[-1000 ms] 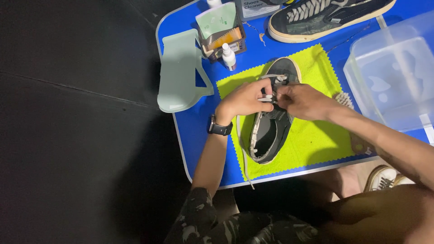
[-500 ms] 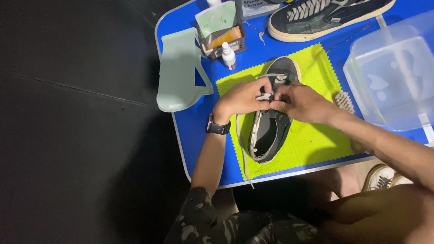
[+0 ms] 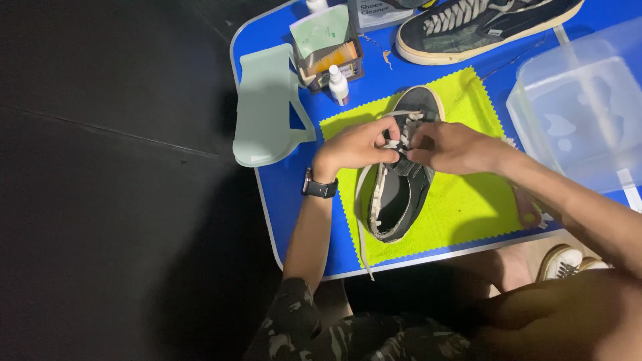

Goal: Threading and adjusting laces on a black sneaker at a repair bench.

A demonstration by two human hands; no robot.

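- Head view, setting: a dark grey canvas sneaker with a white rubber rim [image 3: 401, 200] is lying on a lime-green cloth with zigzag edges [image 3: 468, 207], which is covering part of a blue folding table [image 3: 284, 200].
- Head view, axis: the sneaker's long axis is running from the toe at the far side to the heel nearest the person, tilting slightly leftward toward the heel.
- Head view, hands: the left hand [image 3: 358, 147] and the right hand [image 3: 455, 147] are meeting over the laced part near the toe, one on each side, about equally near.
- Head view, grip: both hands are pinching narrowly, fingers closed on the white shoelace [image 3: 398, 142]; a loose end is trailing past the heel.
- Head view, surroundings: a pale green plastic stand [image 3: 264, 107], a small white bottle [image 3: 338, 84], a second dark sneaker [image 3: 481, 27] and a clear plastic tub [image 3: 582, 100] are resting well apart from the hands.
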